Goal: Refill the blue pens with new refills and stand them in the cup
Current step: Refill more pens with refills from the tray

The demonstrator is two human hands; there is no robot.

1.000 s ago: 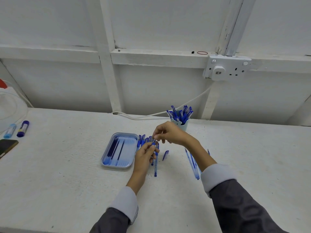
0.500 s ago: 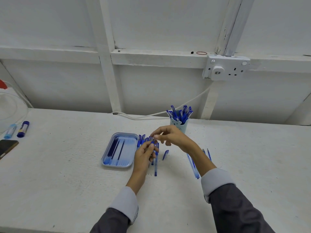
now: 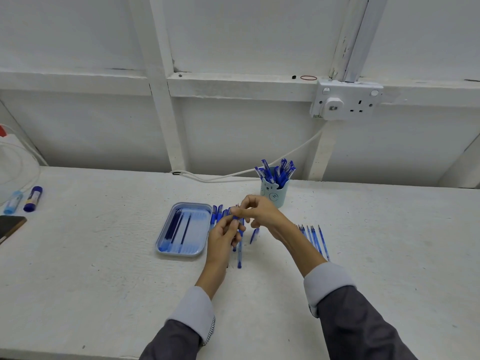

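My left hand (image 3: pixel 225 236) grips a blue pen (image 3: pixel 235 217) near its upper end, held just above the table. My right hand (image 3: pixel 259 212) pinches the top of that same pen with thumb and fingertips. Behind the hands stands a pale blue cup (image 3: pixel 274 194) holding several capped blue pens. A light blue tray (image 3: pixel 197 249) to the left holds a few dark refills (image 3: pixel 176 228). More blue pens (image 3: pixel 216 215) lie between tray and hands, partly hidden. A pen cap (image 3: pixel 254 235) lies under my right wrist.
A row of thin refills (image 3: pixel 315 239) lies right of my right forearm. At the far left are two glue sticks (image 3: pixel 32 198) and a phone (image 3: pixel 10 226). A white cable (image 3: pixel 259 171) runs along the wall to a socket (image 3: pixel 346 101).
My right hand has dropped from in front of the cup and closed in on the pen's top. My left hand has stayed in place, still gripping the pen.
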